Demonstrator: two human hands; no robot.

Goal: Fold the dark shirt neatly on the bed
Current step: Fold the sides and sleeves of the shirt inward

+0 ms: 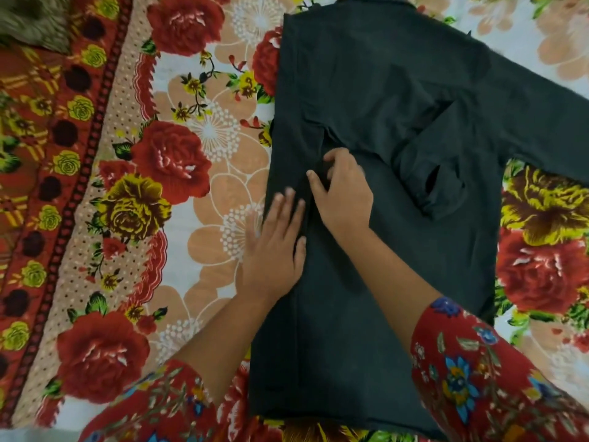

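Both my hands are on the dark shirt (pixel 382 90). My left hand (pixel 274 247) lies flat with straight fingers, pressing its folded left edge. My right hand (pixel 344 196) sits just beyond it, fingers curled, pinching a ridge of cloth. The shirt lies spread on the bed (pixel 207 186), its long axis running away from me, collar at the far end, hem nearest me, one sleeve stretching out to the right.
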